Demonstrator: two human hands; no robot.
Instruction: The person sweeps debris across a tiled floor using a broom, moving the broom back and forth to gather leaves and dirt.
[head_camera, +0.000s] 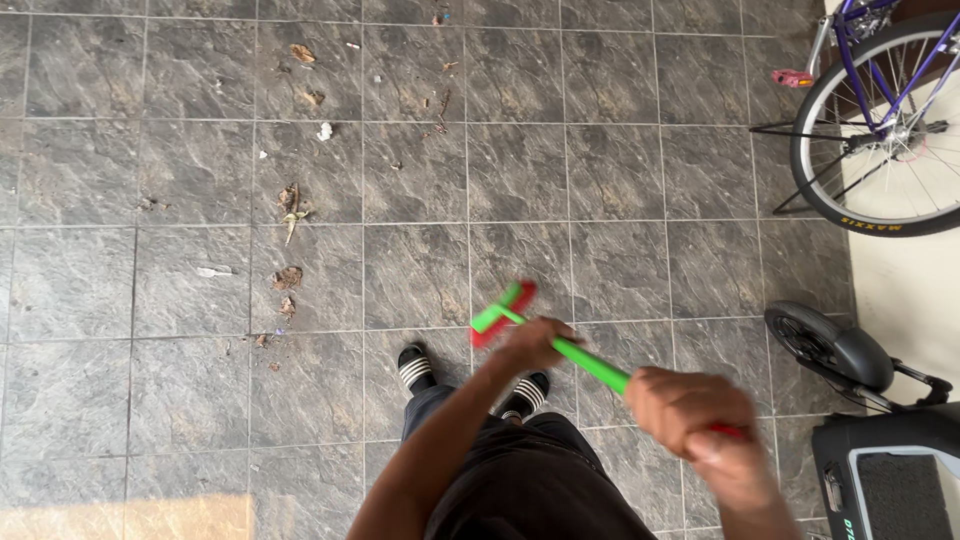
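A broom with a green handle (592, 365) and a red-bristled head (503, 312) points down at the grey tiled floor (640, 170) just ahead of my feet. My left hand (535, 342) grips the handle low, close to the head. Higher up, near the handle's red end, my right hand (690, 408) is closed around it. The broom head is blurred. Dry leaves (289, 278) and small scraps (325, 131) lie scattered over the tiles to the left and further ahead. My feet wear black slides with white stripes (415, 368).
A purple bicycle (880, 150) on its stand occupies the top right corner, with a pink object (792, 77) beside it. A black scooter (850, 355) stands at the lower right. A pale floor strip (900, 290) runs along the right edge.
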